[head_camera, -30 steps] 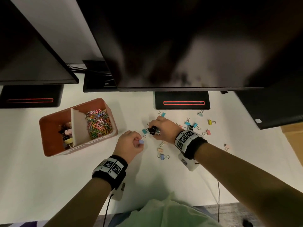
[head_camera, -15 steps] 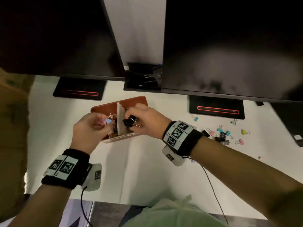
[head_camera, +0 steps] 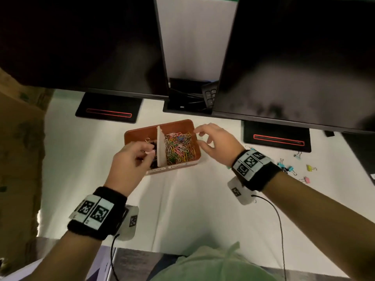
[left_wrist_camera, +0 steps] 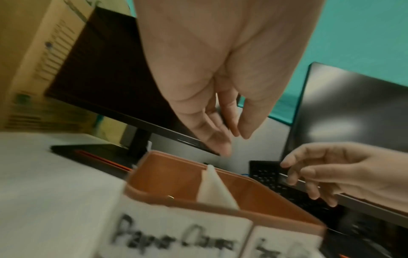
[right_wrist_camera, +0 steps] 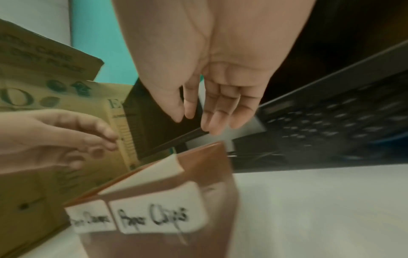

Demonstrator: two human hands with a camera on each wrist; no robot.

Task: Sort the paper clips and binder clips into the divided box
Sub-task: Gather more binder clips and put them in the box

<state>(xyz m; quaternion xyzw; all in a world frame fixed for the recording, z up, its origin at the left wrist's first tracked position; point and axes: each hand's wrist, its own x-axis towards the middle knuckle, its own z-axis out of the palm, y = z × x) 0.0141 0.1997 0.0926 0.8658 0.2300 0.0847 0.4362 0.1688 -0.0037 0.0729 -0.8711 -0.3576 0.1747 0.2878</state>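
The brown divided box (head_camera: 142, 132) stands mid-table, split by a white divider (head_camera: 160, 148). Coloured paper clips (head_camera: 179, 148) fill its right compartment, and dark binder clips (head_camera: 154, 143) lie in the left one. My left hand (head_camera: 149, 152) hovers over the left compartment. In the left wrist view its fingers (left_wrist_camera: 220, 137) point loosely down over the box (left_wrist_camera: 176, 174) and hold nothing. My right hand (head_camera: 199, 136) hangs just off the box's right end with fingers spread and empty; the right wrist view shows the same relaxed fingers (right_wrist_camera: 212, 120) above the box (right_wrist_camera: 207, 167).
Several loose binder clips (head_camera: 288, 169) lie on the white table to the right, behind my right wrist. Two dark monitors (head_camera: 294, 57) on black stands (head_camera: 278, 136) overhang the back. A keyboard (head_camera: 210, 96) sits behind the box. A cardboard carton (head_camera: 18, 159) borders the left.
Both hands carried binder clips from the pile to the box; the clips they held half a second ago are gone, and the right hand has drawn off to the right.
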